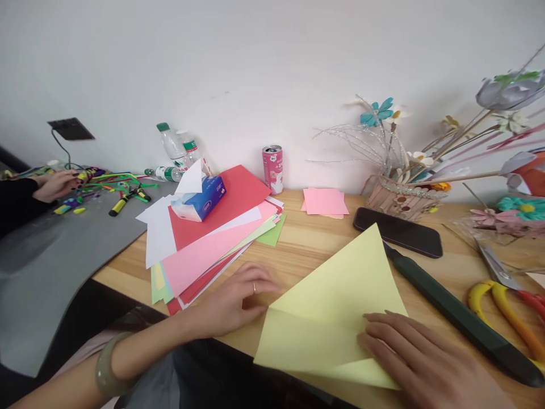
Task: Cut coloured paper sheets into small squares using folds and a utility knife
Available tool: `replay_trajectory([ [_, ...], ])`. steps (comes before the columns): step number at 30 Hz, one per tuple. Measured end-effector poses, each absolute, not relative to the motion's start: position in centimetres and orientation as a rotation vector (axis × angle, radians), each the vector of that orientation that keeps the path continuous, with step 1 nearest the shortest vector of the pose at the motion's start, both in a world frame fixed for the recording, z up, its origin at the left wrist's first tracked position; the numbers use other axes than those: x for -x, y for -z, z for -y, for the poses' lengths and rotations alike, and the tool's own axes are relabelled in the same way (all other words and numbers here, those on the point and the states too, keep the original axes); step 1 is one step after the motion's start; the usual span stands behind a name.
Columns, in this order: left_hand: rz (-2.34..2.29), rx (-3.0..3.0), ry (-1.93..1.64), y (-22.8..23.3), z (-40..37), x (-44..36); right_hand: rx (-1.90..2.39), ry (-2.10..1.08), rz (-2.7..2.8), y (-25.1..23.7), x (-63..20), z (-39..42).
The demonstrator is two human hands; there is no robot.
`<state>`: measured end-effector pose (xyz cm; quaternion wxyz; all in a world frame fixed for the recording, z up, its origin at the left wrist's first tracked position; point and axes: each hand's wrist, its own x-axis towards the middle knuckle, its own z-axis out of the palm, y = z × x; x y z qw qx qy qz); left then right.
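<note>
A sheet of pale yellow paper [336,289] lies at the table's front edge, with a crease running across it and its lower part slightly raised. On its right side my right hand [426,358] rests flat, fingers stretched out over the paper. Just off the sheet's left corner is my left hand [232,298], with a ring and, further up the arm, a bangle. Its fingers are extended and a little apart, the tips slightly blurred, with nothing between them. Whether a fingertip touches the paper's corner I cannot tell.
Left of the sheet is a stack of coloured paper [213,250] bearing a tissue box [202,199]. Behind stand a pink can [273,169] and bottles. To the right lie a phone [398,232], a dark green long-handled tool [460,312] and scissors [496,267]. Another person's hand [59,184] is far left.
</note>
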<state>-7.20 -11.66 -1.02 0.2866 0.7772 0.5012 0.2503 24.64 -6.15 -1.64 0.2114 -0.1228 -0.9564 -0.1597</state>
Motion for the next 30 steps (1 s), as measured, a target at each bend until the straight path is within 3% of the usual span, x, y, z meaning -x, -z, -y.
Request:
replay_trajectory([
  [8,-1.126,-2.17,-0.719,0.5,11.7,6.7,0.434,0.179,2.738,1.1,-24.3,5.5],
  [16,-1.36,-1.821,-0.796,1.5,11.7,5.6,0.947,-0.512,2.803,0.3,-23.7,4.3],
  [21,-1.595,-1.617,-0.751,1.8,11.1,5.1,1.203,-0.564,2.719,1.2,-23.2,3.3],
  [30,-1.633,-1.513,-0.774,1.6,11.3,4.8,1.237,-0.554,2.724,1.8,-22.7,1.8],
])
